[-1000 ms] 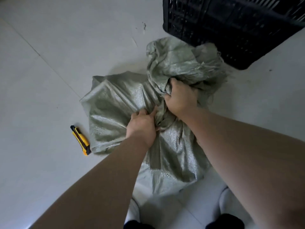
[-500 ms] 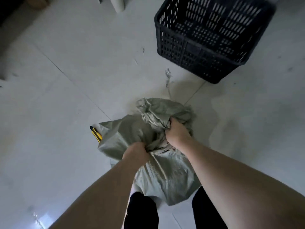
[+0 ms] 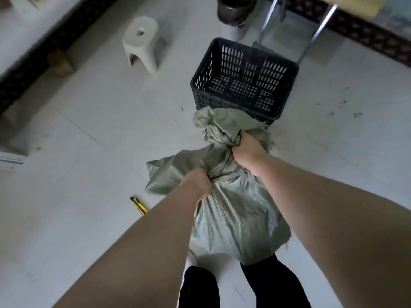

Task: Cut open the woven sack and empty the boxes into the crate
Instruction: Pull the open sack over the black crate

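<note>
Sack point(image 3: 233, 218) is up off the floor point(image 3: 89, 141) now. A second ago it lay spread flat under both fists; here it hangs in front of our legs, its lower end dangling above our feet. Our left hand point(image 3: 196, 183) is clamped round a bunched fold near the middle, and our right hand point(image 3: 246, 150) is fisted on the twisted neck further forward. The hands are apart, with a stretch of cloth pulled between them.

The crate point(image 3: 233, 103) has come fully into view and stands on the floor just beyond the sack. The crumpled top end reaches its near wall, though we cannot tell if the two touch. We see no boxes inside it, only the slotted bottom.

The knife point(image 3: 139, 205) lies on the floor beside our left forearm, with neither hand on it. A white stool point(image 3: 142, 41) sits well off, toward the far left.

Our read is that cutting is behind us and this is the lift for the tip-out. The sack looks limp, and no boxes show through the weave, so we cannot say how much is left inside. Next the mouth needs to go over the rim, or whatever is in there lands on the floor.
</note>
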